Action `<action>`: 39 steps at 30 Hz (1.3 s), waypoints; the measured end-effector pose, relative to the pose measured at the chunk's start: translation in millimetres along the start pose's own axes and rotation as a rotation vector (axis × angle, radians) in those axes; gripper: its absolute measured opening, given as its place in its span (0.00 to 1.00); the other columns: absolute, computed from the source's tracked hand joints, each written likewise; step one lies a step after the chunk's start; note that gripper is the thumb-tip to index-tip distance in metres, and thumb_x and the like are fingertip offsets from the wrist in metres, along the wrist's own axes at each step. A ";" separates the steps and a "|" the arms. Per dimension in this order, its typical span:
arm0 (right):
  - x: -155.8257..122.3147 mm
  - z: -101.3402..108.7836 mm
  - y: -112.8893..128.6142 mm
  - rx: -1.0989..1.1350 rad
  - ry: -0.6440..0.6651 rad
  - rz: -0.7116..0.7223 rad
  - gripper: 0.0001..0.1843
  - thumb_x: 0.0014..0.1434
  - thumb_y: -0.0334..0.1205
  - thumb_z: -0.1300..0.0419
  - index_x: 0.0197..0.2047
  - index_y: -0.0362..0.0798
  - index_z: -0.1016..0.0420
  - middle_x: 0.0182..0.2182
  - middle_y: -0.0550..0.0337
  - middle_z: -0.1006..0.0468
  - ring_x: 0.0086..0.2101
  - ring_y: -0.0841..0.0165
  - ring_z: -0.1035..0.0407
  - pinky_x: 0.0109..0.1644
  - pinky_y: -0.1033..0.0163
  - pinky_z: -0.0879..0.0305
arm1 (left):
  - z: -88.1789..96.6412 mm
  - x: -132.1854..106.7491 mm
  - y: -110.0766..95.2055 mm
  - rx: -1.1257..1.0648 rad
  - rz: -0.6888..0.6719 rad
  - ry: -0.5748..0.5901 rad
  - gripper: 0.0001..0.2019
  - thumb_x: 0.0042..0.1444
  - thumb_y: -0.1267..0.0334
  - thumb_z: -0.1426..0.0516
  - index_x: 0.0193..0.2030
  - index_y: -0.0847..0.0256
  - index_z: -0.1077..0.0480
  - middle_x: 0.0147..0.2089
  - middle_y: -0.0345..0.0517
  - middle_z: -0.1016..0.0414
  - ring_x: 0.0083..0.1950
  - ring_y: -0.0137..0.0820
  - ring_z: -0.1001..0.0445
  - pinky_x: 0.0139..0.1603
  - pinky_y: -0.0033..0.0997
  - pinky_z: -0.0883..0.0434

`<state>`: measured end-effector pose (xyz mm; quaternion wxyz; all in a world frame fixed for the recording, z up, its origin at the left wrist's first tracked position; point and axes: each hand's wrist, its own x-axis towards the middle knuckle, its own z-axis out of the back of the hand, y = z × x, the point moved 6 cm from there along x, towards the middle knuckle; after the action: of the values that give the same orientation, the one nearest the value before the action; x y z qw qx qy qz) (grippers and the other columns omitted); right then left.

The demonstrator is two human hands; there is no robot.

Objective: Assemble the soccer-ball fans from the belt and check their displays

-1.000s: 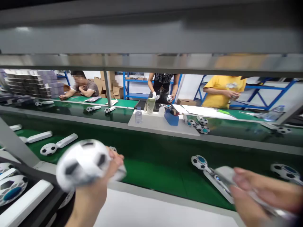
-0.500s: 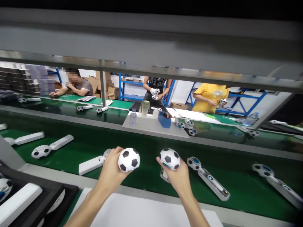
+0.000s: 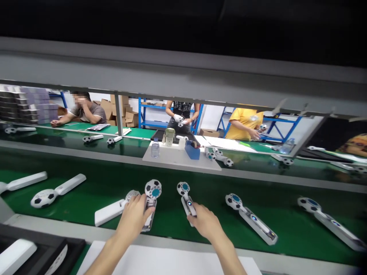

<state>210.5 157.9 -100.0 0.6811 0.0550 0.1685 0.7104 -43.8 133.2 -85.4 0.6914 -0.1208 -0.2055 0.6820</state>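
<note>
The left grip (image 3: 133,218) and right grip (image 3: 205,221) are laid over two football-headed white devices (image 3: 153,190) (image 3: 185,189) on the green conveyor surface (image 3: 218,183), lower centre; clamping cannot be told. A device could be knocked askew if the belt moves under a loose hold.

Seven white football-headed gadgets (image 3: 252,223) lie on the near green conveyor belt (image 3: 286,225), and the two hands (image 3: 133,217) rest on two of them, one each. At least six more gadgets (image 3: 91,139) sit on the far belt (image 3: 132,133). Beyond stand or sit three people (image 3: 180,118), with two plastic water bottles (image 3: 155,149) and one blue tape dispenser (image 3: 192,151).
</note>
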 end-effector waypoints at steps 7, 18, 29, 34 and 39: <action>-2.9 6.1 2.2 -0.048 0.042 -0.035 0.12 0.67 0.44 0.45 0.45 0.44 0.26 0.38 0.55 0.23 0.36 0.64 0.28 0.43 0.55 0.32 | -8.2 2.8 32.5 0.271 0.097 0.008 0.23 0.60 0.62 0.46 0.63 0.52 0.35 0.70 0.55 0.44 0.73 0.56 0.58 0.64 0.60 0.49; -4.6 11.7 -6.3 -0.061 0.047 -0.089 0.14 0.67 0.45 0.45 0.48 0.44 0.27 0.43 0.53 0.24 0.41 0.62 0.28 0.46 0.53 0.32 | -0.3 0.7 56.1 0.280 0.287 0.145 0.28 0.50 0.70 0.44 0.61 0.61 0.36 0.56 0.62 0.28 0.57 0.55 0.31 0.53 0.57 0.38; -25.1 32.3 30.3 0.289 -0.011 0.110 0.23 0.67 0.42 0.49 0.62 0.40 0.35 0.59 0.38 0.34 0.59 0.49 0.38 0.60 0.47 0.43 | 51.6 -17.1 -9.0 -0.659 0.072 0.221 0.25 0.62 0.46 0.50 0.59 0.58 0.35 0.56 0.55 0.25 0.55 0.43 0.25 0.51 0.37 0.29; -75.9 28.5 115.9 1.164 0.403 0.579 0.43 0.60 0.60 0.40 0.71 0.53 0.52 0.53 0.53 0.26 0.54 0.61 0.31 0.57 0.58 0.36 | 63.3 -46.5 -63.9 -1.377 0.001 0.367 0.31 0.57 0.46 0.41 0.64 0.52 0.41 0.60 0.53 0.28 0.56 0.42 0.26 0.53 0.38 0.30; -82.4 27.2 120.9 1.555 0.385 0.380 0.32 0.58 0.57 0.36 0.59 0.47 0.33 0.34 0.56 0.21 0.38 0.61 0.24 0.47 0.55 0.30 | 70.9 -42.2 -58.9 -1.251 -0.022 0.295 0.21 0.59 0.49 0.43 0.55 0.58 0.30 0.59 0.53 0.27 0.61 0.44 0.30 0.60 0.43 0.34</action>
<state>109.6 79.3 -24.1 0.2760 0.4156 0.7141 0.4911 -22.4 80.9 -1.2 0.5181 -0.5917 -0.4685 0.4026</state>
